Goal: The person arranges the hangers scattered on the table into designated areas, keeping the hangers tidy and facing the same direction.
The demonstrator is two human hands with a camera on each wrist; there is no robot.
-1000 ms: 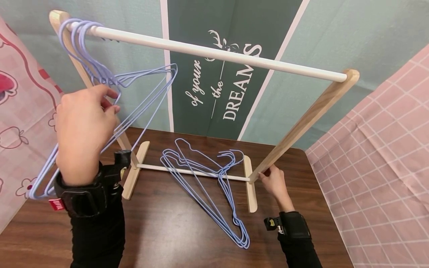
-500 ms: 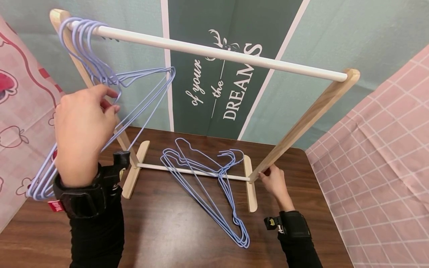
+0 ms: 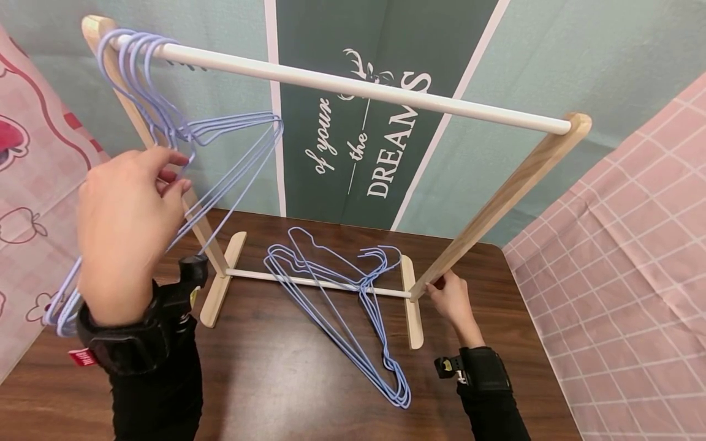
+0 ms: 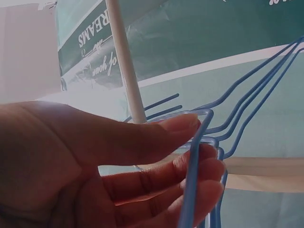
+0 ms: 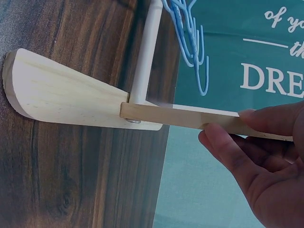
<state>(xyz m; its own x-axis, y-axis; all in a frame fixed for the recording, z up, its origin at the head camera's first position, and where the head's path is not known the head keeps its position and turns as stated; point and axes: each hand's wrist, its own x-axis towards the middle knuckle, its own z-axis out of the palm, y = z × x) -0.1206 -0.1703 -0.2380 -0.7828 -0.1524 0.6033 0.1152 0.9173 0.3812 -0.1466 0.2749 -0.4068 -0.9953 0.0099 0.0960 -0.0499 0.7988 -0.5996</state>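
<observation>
My left hand [image 3: 129, 226] is near the upper left of a clothes rack, its thumb and bent fingers at the wire of a blue hanger [image 4: 191, 183]. Close up in the left wrist view, the wire runs past the thumb tip and over the fingertips [image 4: 209, 171]. Several blue wire hangers [image 3: 237, 125] hang bunched by their hooks at the left end of the white top rod [image 3: 358, 89]. Low on the right, my right hand [image 3: 452, 300] pinches the wooden right post [image 3: 496, 202] between thumb and fingers, just above the foot.
More blue hangers [image 3: 342, 343] lie overlapped on the brown tabletop [image 3: 259, 380], across the lower white rod [image 3: 287, 280]. Wooden feet [image 3: 215, 303] support both posts. Patterned cloth hangs behind, with a pink grid cloth [image 3: 634, 263] at the right.
My left hand has shifted slightly down and left. The hanging hangers have turned, their far corner moving left, and one hook has moved slightly right along the rod. The right hand stays still.
</observation>
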